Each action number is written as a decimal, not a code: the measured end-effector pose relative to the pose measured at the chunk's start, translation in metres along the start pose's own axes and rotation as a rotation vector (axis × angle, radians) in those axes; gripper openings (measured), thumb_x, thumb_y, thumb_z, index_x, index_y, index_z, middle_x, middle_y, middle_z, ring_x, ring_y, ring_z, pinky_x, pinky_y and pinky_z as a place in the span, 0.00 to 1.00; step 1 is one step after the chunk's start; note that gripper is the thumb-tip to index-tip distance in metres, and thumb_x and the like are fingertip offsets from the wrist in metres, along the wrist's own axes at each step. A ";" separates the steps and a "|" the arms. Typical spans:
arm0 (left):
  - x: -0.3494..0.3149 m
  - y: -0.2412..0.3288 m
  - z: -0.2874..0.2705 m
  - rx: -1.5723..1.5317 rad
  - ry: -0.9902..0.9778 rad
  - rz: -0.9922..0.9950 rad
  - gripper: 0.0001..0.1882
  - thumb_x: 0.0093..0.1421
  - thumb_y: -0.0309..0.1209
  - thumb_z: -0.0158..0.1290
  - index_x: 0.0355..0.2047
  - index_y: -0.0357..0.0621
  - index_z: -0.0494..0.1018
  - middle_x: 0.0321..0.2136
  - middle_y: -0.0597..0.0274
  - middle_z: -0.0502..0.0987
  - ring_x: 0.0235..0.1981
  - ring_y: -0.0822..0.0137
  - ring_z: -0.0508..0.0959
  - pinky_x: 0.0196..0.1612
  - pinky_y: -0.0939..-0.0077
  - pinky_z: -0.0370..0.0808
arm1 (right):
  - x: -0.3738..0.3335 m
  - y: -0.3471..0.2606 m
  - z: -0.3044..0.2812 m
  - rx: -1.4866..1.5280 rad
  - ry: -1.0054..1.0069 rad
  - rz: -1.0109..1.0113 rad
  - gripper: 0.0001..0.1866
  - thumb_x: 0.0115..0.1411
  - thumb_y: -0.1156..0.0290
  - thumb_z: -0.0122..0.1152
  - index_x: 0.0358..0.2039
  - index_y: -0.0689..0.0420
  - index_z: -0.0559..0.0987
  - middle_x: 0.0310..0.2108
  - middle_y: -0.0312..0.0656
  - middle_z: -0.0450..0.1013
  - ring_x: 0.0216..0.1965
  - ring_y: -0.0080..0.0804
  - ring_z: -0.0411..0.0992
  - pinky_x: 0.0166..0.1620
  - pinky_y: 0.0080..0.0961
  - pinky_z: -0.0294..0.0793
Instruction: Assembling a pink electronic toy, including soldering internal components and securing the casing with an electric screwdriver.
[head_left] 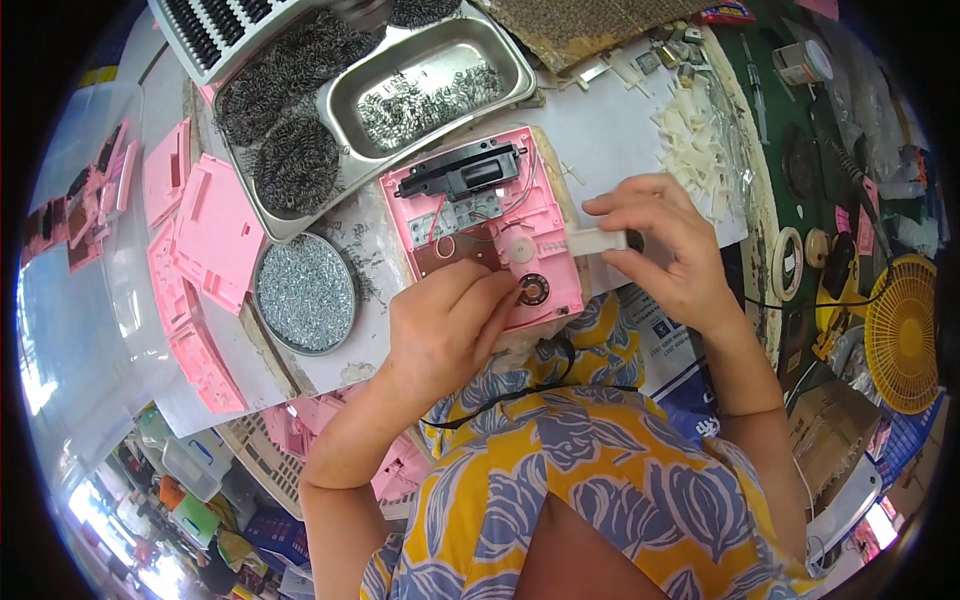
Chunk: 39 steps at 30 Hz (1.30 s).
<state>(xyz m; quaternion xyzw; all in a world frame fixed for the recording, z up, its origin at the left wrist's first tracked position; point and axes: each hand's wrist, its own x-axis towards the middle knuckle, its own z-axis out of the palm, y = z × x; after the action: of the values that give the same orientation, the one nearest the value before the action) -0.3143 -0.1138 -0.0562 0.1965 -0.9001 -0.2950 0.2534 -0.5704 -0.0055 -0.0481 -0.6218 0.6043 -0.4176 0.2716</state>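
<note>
A pink plastic housing (558, 205) lies open in front of me, with a black mechanism (480, 172), thin wires and a brown circuit board (440, 256) inside. My left hand (445, 315) reaches over its near left part, fingertips pinched at the edge of a round black dial (535, 289). Whatever is between those fingertips is too small to make out. From the housing's right side sticks out a whitish plastic piece (594, 241). The thumb and fingers of my right hand (668, 245) curl around its outer end.
Metal trays (345, 120) of small springs stand behind, and a round dish (305, 292) of small metal parts sits at left. Pink panels (212, 235) lie farther left. White plastic parts (695, 150) are heaped at the back right. A yellow fan (902, 333) stands far right.
</note>
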 end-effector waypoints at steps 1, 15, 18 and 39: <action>-0.005 -0.002 0.000 -0.001 0.017 0.017 0.14 0.50 0.23 0.67 0.38 0.42 0.80 0.29 0.61 0.79 0.26 0.62 0.80 0.26 0.69 0.76 | 0.004 -0.002 0.001 -0.095 -0.013 -0.037 0.14 0.54 0.75 0.71 0.42 0.57 0.83 0.45 0.41 0.78 0.47 0.41 0.73 0.50 0.35 0.74; -0.013 -0.007 0.006 -0.073 0.075 -0.040 0.11 0.51 0.18 0.67 0.35 0.40 0.80 0.26 0.58 0.79 0.25 0.62 0.80 0.26 0.72 0.75 | 0.030 -0.010 0.018 -0.422 -0.085 -0.341 0.15 0.46 0.73 0.74 0.37 0.54 0.83 0.39 0.36 0.76 0.42 0.40 0.71 0.43 0.33 0.75; -0.012 -0.008 0.008 -0.056 0.081 -0.035 0.11 0.51 0.22 0.67 0.36 0.42 0.80 0.27 0.60 0.79 0.25 0.61 0.80 0.26 0.70 0.75 | 0.030 -0.002 0.023 -0.295 -0.059 -0.347 0.15 0.47 0.73 0.74 0.38 0.53 0.83 0.39 0.36 0.77 0.41 0.40 0.72 0.43 0.33 0.74; 0.012 0.000 -0.010 -0.189 -0.129 -0.066 0.09 0.56 0.20 0.61 0.38 0.38 0.77 0.44 0.53 0.84 0.33 0.60 0.84 0.34 0.73 0.79 | 0.098 0.111 -0.086 -0.960 0.091 -0.074 0.15 0.53 0.71 0.66 0.43 0.53 0.84 0.38 0.42 0.74 0.46 0.44 0.69 0.52 0.40 0.72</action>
<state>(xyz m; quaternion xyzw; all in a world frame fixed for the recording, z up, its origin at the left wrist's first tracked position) -0.3177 -0.1238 -0.0452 0.1819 -0.8757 -0.3990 0.2023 -0.7095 -0.1000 -0.0791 -0.6790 0.7176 -0.1275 -0.0880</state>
